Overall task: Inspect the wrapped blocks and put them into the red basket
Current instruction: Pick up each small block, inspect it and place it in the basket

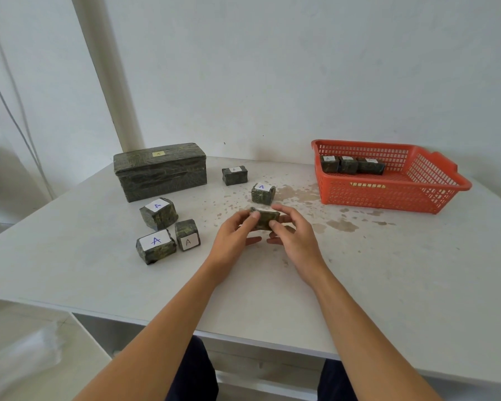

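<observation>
Both hands hold one dark green wrapped block (266,217) just above the table's middle. My left hand (234,233) pinches its left end, and my right hand (294,233) pinches its right end. Several more wrapped blocks with white "A" labels stand on the table: one (234,174) at the back, one (263,193) just behind the held block, and three to the left (158,213) (155,246) (187,235). The red basket (434,186) sits at the back right with three wrapped blocks (350,164) inside along its far wall.
A long dark green wrapped box (160,170) stands at the back left of the white table (388,270). Brown stains mark the tabletop near the basket. The wall rises right behind the table.
</observation>
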